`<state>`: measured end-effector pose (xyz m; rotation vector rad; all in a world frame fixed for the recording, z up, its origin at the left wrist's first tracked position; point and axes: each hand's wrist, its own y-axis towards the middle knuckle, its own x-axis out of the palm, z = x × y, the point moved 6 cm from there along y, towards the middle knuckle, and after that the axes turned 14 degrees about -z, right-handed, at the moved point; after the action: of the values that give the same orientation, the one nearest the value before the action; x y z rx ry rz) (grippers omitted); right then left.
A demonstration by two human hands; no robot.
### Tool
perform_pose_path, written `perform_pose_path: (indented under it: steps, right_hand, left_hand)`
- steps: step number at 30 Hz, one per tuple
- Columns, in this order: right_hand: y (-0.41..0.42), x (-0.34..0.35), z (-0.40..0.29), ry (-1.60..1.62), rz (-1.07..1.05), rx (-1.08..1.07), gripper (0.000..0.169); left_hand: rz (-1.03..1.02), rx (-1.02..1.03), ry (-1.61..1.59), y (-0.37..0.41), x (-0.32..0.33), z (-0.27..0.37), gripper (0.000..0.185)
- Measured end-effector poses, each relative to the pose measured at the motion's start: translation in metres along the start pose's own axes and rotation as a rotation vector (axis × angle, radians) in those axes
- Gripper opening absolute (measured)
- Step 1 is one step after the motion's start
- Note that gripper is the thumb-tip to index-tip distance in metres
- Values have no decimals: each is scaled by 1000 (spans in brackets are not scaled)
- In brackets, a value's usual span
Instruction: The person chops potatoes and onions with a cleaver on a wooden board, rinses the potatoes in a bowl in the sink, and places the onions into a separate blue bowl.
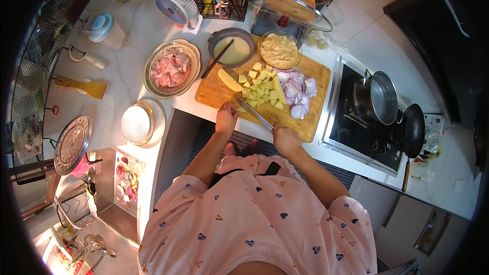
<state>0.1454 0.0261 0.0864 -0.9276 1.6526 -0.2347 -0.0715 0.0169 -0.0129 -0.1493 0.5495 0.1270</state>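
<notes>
My right hand (285, 139) is closed round the handle of a kitchen knife (256, 114), whose blade points up and left over the near edge of a wooden cutting board (214, 93). At that edge, by the blade's tip, my left hand (227, 116) has its fingers bent together, close to a small pale yellow piece; whether it grips anything is unclear. Diced potato (261, 90) is heaped mid-board, with a long potato wedge (230, 80) to its left and another slice (278, 89) on its right. Sliced purple shallots or onions (296, 91) lie farther right.
A bowl of raw meat (170, 67) stands left of the board. Behind are a grey bowl of pale liquid (238, 51) with dark chopsticks (217, 59) and a glass bowl of yellowish food (280, 50). On the right, a pot (376, 97) and a frying pan (413, 129) sit at the cooktop (349, 122).
</notes>
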Motion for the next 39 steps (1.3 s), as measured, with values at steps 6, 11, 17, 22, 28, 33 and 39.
perform_pose_path:
  steps: [6, 11, 17, 22, 28, 33, 39]
  right_hand:
    - [15, 7, -2, 7, -68, 29, 21]
    - [12, 8, 4, 57, 68, -24, 21]
    - [4, 5, 2, 26, 129, -94, 21]
    - [1, 6, -3, -10, 36, -101, 22]
    - [0, 2, -6, -43, 1, -91, 19]
    - [4, 4, -7, -114, -42, -86, 19]
    - [20, 12, -7, -156, -86, -46, 21]
  left_hand:
    - [-34, -57, 78, -2, -5, 4, 20]
    - [-19, -20, 52, 0, -3, 0, 20]
    - [45, 13, -6, -3, -3, -3, 21]
    - [37, 2, -13, -6, -5, 0, 21]
    - [36, -2, 2, -5, -5, -1, 20]
    - [36, -21, 16, -4, -5, -1, 18]
    - [40, 11, -23, -5, -2, -1, 19]
